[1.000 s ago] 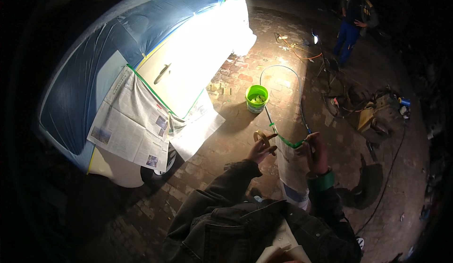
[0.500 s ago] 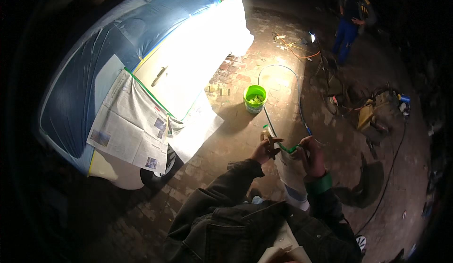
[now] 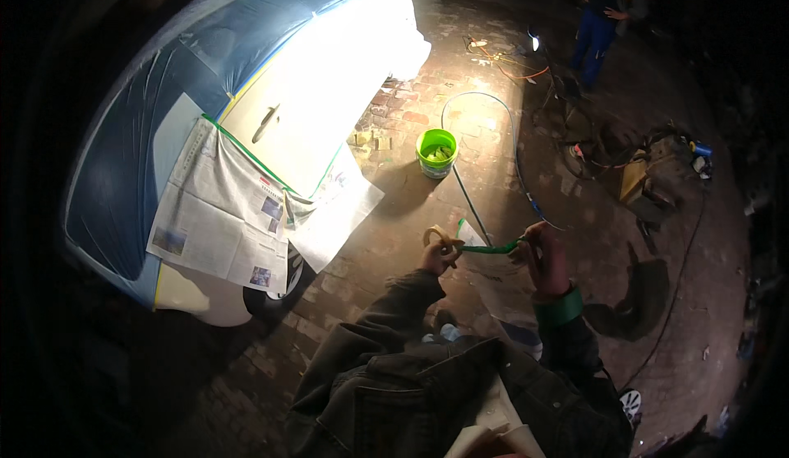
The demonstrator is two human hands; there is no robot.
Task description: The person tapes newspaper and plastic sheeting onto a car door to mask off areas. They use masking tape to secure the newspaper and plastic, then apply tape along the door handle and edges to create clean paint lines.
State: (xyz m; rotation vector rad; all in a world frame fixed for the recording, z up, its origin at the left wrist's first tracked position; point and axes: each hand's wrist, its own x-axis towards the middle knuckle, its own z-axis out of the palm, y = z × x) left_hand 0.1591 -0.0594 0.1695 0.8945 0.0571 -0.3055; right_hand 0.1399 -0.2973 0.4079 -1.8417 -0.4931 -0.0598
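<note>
In my left hand (image 3: 442,256) is a tan ring that looks like a roll of tape (image 3: 434,233), with the fingers closed round its lower side. A strip of green tape (image 3: 489,250) stretches almost level from there to my right hand (image 3: 545,262), whose fingers pinch its other end. Below the strip hangs a sheet of newspaper (image 3: 500,284), partly in shadow. Round my right wrist sits a green band (image 3: 559,308). To the left stands a car (image 3: 244,125), its side partly covered by newspaper (image 3: 215,224) edged with green tape.
A bright green bucket (image 3: 436,152) stands on the brick ground (image 3: 403,248) ahead. Beyond it a hose (image 3: 518,150) curves across the bricks. A lit lamp (image 3: 535,43) and a person (image 3: 596,30) are at the far right. Tools and a box (image 3: 637,185) lie at the right.
My left hand has moved left and slightly up with the tape roll, apart from my right hand. The green strip, slack and bent before, is now drawn nearly straight.
</note>
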